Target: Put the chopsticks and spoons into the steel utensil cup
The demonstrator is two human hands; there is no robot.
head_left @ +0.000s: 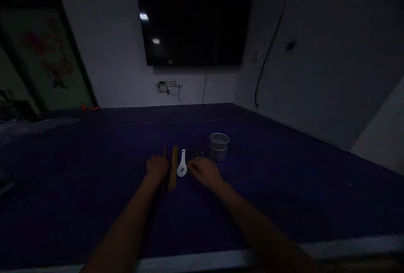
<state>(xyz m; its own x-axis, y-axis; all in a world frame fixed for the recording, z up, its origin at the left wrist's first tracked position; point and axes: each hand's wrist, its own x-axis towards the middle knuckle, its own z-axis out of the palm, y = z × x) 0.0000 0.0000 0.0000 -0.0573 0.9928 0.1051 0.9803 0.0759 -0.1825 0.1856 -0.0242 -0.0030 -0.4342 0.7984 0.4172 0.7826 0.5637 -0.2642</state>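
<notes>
In the dim head view, my left hand [157, 167] is closed over a single wooden chopstick [164, 151], whose ends show above and below the fingers. Several more chopsticks [173, 169] lie side by side just to its right. Beside them rests a white soup spoon [182, 167], bowl toward me, with a small dark pattern inside. My right hand [204, 171] is closed just right of the spoon's bowl. Thin dark utensils [193, 152] stick out beyond it, too dark to name; what its fingers grip is hidden.
A pale round container [219, 148] stands upright behind my right hand. Everything lies on a wide dark purple surface [110, 205] with a light front edge [195, 262]. Crumpled clear plastic [31, 127] is at the far left. A wall-mounted television [195, 26] hangs beyond.
</notes>
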